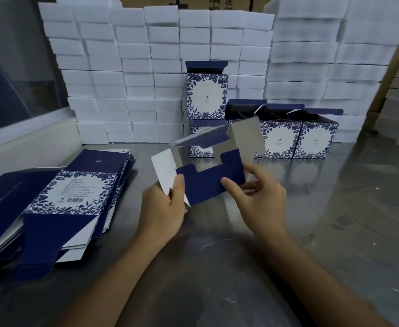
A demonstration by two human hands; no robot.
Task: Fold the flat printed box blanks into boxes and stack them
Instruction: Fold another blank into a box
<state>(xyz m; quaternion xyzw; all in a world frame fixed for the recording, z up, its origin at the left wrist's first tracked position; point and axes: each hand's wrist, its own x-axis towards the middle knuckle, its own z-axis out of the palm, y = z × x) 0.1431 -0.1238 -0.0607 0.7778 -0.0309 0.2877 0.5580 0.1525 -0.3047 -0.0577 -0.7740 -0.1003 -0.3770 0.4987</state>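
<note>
A half-opened box blank point(207, 161), navy outside and silver inside, hangs in the air above the table with its bottom flaps toward me. My left hand point(165, 208) grips its lower left corner, thumb on the navy flap. My right hand point(257, 194) pinches the navy flap's right side, thumb in front, fingers behind. A pile of flat printed blanks point(59, 197) lies on the table at the left. Folded blue-floral boxes point(297, 135) stand in a row behind the blank, lids open, with one more box point(206, 95) stacked on the leftmost.
A wall of white foam blocks point(127, 74) lines the back of the steel table point(335, 232), with more at the right. Brown cartons point(217, 2) show above them. A glass partition point(9, 79) stands at the left.
</note>
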